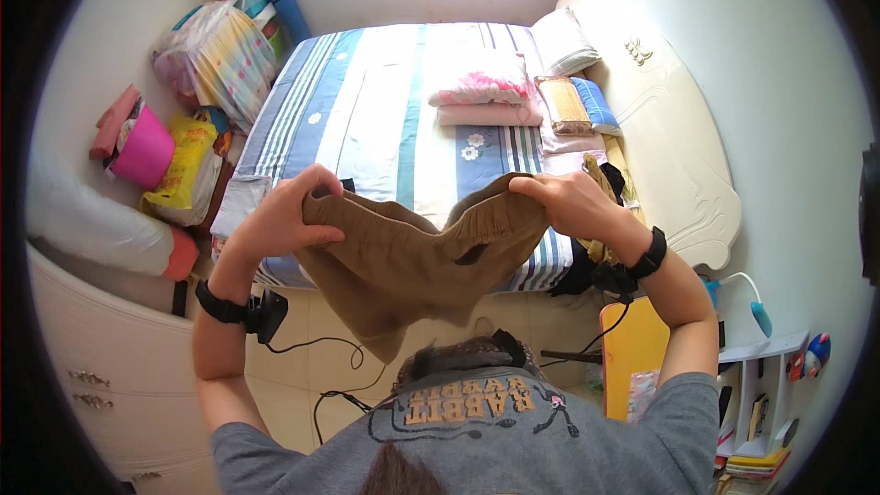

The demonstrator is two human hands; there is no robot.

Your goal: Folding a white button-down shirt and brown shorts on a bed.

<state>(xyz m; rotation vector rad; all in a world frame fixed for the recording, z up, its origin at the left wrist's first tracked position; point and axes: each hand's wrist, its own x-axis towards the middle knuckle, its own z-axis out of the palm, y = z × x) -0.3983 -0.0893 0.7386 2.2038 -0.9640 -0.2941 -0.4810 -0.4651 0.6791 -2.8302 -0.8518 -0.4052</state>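
Left hand (280,215) pinches brown shorts (412,261) waistband at 9 o'clock; right hand (568,203) grips it at 3 o'clock. Both arms raised, elbows bent, shorts hanging between over striped bed (385,101).

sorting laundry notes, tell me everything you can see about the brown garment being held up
The brown garment is a soft, matte tan cloth piece, seemingly shorts or trousers, with a gathered elastic waistband along its top edge. It is held up in the air in front of the striped bed, the left hand and right hand each gripping one end of the waistband. The band sags between them and the rest hangs down, creased, to a point.
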